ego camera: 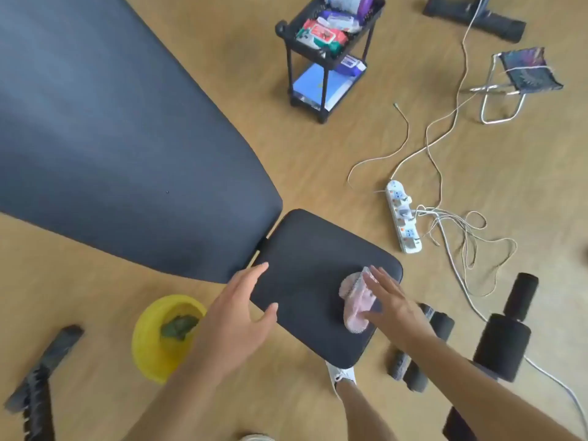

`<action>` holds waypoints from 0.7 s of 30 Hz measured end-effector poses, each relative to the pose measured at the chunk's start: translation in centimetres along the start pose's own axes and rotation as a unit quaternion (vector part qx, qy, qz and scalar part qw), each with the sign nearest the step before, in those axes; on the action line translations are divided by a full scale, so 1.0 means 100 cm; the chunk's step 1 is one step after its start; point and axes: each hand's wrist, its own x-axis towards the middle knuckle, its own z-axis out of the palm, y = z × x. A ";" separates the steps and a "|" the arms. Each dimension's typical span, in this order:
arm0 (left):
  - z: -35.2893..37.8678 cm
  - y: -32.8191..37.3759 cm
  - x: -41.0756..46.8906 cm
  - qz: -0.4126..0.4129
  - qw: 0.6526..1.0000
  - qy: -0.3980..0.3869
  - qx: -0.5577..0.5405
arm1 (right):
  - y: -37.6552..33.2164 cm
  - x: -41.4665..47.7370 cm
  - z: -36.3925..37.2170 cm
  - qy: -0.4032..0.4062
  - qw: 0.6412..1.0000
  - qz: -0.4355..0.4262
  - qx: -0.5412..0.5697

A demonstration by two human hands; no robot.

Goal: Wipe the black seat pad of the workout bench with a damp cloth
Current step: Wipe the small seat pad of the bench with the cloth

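Note:
The black seat pad (311, 268) of the workout bench lies in the lower middle of the head view, just below the long dark backrest pad (105, 138). A pink cloth (354, 297) rests crumpled on the seat pad's right part. My right hand (388, 297) lies flat on the cloth with the fingers spread, pressing it against the pad. My left hand (241, 300) is open at the seat pad's left edge, fingertips at the rim and thumb touching the near edge.
A yellow bowl (152, 345) holding a green cloth sits on the wooden floor to the left. A white power strip (402, 218) with tangled cables lies right of the seat. Black foam rollers (502, 342), a black storage cart (327, 49) and a folding stool (521, 78) stand around.

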 end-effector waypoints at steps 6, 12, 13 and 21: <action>0.077 -0.067 0.041 -0.058 0.998 0.000 -0.004 | 0.037 0.035 0.055 0.008 0.983 -0.149 -0.109; 0.110 -0.109 0.059 -0.035 0.995 0.067 0.059 | 0.067 0.096 0.043 0.249 0.961 -0.096 -0.075; 0.112 -0.114 0.060 -0.030 0.995 0.070 0.064 | 0.060 0.097 0.048 0.260 0.959 -0.084 -0.071; 0.115 -0.124 0.070 -0.084 0.994 0.060 0.034 | -0.002 0.046 0.088 -0.092 0.782 -0.578 -0.214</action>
